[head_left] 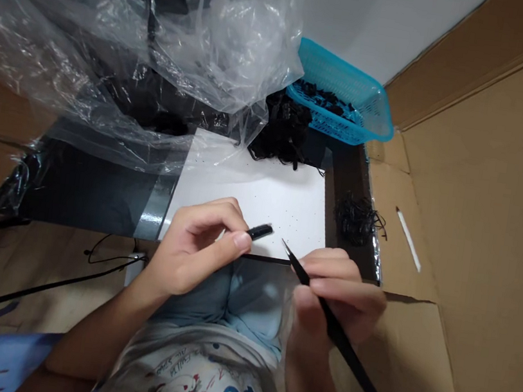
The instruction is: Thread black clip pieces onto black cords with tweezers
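Between the thumb and index finger of my left hand (pixel 206 243) is a small glossy black piece (pixel 260 231), its free end turned to the right; its exact kind cannot be made out. My right hand (pixel 342 295) grips black tweezers (pixel 350 348), with the fine metallic tips angled up and left. A narrow gap separates those tips from the black piece. Both hands are held over the front edge of a white sheet (pixel 248 187) dotted with tiny dark specks.
Clear plastic bags (pixel 205 39) cover the back left. A heap of black pieces (pixel 283 131) lies beside a blue basket (pixel 349 127) with more inside. Black thin strips (pixel 360 221) sit on the dark table (pixel 98 183) at right. A white pen (pixel 408 239) lies on cardboard (pixel 496 190).
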A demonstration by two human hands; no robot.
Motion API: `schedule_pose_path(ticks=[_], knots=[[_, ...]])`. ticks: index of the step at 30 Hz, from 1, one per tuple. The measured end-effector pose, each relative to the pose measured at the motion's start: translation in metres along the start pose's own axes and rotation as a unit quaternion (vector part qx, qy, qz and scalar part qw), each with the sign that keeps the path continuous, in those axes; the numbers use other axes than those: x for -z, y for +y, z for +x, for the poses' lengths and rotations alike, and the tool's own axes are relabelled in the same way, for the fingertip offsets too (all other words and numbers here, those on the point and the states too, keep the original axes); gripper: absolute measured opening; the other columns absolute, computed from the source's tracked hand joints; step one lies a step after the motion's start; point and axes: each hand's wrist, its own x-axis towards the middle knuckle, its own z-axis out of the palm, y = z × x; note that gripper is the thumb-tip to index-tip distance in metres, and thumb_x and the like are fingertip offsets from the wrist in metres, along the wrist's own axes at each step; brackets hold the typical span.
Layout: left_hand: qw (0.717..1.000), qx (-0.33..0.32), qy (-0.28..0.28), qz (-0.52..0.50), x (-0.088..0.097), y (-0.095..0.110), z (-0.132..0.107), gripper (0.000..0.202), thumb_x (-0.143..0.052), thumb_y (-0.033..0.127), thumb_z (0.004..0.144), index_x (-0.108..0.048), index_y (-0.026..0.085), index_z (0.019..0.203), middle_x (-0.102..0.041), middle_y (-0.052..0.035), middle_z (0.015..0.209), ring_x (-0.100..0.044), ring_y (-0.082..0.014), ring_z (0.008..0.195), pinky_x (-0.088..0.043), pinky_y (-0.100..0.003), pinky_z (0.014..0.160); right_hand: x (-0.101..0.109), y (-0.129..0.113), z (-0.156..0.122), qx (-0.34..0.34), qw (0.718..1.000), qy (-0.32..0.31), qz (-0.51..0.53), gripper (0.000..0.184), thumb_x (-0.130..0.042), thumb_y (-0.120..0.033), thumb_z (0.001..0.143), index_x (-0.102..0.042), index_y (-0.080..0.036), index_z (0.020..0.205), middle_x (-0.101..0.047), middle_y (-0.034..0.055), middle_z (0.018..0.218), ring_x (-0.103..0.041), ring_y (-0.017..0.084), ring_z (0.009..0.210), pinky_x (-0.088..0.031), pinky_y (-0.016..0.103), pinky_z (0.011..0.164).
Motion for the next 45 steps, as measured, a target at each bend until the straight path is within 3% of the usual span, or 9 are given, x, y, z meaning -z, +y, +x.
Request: schedule_pose_path(ticks=[3,6,10,17,34,40,45], knots=[[0.998,-0.010,-0.020,0.050,0.000,0.001,0.006,0.020,-0.061,0.017,0.086,-0.059,0.016,0.067,-0.050,0.0013,0.061,-0.045,-0.0113,0.059,-0.034,-0.026,0.055,0.004,0.009,0.003,0.123,0.988,-0.059,-0.075,0.022,-0.063,-0.012,0.077,-0.056,-0.023,0.095,-0.060,0.0008,0.085,-0.058,0.017,0.071,-0.048,0.036,0.063],[0.994,0.024,-0.041,0.094,0.000,-0.004,0.012,0.021,-0.061,0.018,0.085,-0.058,0.016,0.065,-0.050,0.0018,0.060,-0.044,-0.0109,0.058,-0.033,-0.026,0.054,0.010,0.015,0.006,0.149,0.976,-0.097,-0.122,0.026,-0.062,-0.010,0.074,-0.057,-0.021,0.097,-0.061,0.0014,0.088,-0.058,0.018,0.076,-0.048,0.036,0.064],[0.994,0.059,-0.010,0.096,0.003,-0.014,0.014,0.022,-0.060,0.022,0.087,-0.058,0.016,0.065,-0.051,0.0017,0.061,-0.044,-0.0110,0.058,-0.033,-0.026,0.055,0.017,0.017,0.009,0.154,0.973,-0.100,-0.139,0.025,-0.064,-0.010,0.073,-0.057,-0.021,0.094,-0.061,0.0011,0.085,-0.058,0.019,0.076,-0.048,0.036,0.063],[0.996,0.021,-0.035,0.078,0.001,-0.014,0.008,0.020,-0.060,0.020,0.088,-0.058,0.016,0.068,-0.050,0.0017,0.063,-0.045,-0.0113,0.060,-0.035,-0.026,0.057,0.009,0.008,0.011,0.070,0.996,-0.058,-0.006,0.022,-0.057,-0.005,0.076,-0.056,-0.019,0.092,-0.059,0.0006,0.080,-0.055,0.015,0.066,-0.045,0.031,0.057],[0.995,-0.024,-0.040,0.090,-0.001,-0.007,0.002,0.016,-0.059,0.014,0.088,-0.060,0.016,0.072,-0.050,0.0019,0.065,-0.046,-0.0103,0.061,-0.036,-0.024,0.057,-0.002,0.001,0.006,-0.006,0.997,-0.050,0.054,0.016,-0.057,-0.012,0.081,-0.054,-0.021,0.094,-0.057,0.0000,0.077,-0.056,0.016,0.068,-0.045,0.031,0.059],[0.996,0.052,-0.060,-0.037,-0.004,-0.006,0.000,0.018,-0.059,0.018,0.088,-0.061,0.015,0.070,-0.048,0.0020,0.064,-0.043,-0.0098,0.060,-0.032,-0.025,0.055,-0.015,0.000,0.003,-0.005,0.995,0.016,0.100,0.009,-0.056,-0.018,0.086,-0.048,-0.021,0.086,-0.054,-0.0022,0.070,-0.052,0.013,0.059,-0.041,0.029,0.053],[0.960,0.155,-0.095,-0.214,-0.006,-0.010,-0.001,0.022,-0.064,0.025,0.084,-0.061,0.014,0.065,-0.049,0.0011,0.062,-0.042,-0.0103,0.059,-0.028,-0.026,0.053,-0.020,0.000,0.000,0.046,0.992,0.036,0.109,0.010,-0.059,-0.017,0.088,-0.049,-0.019,0.087,-0.057,-0.0021,0.071,-0.052,0.012,0.058,-0.041,0.028,0.053]])
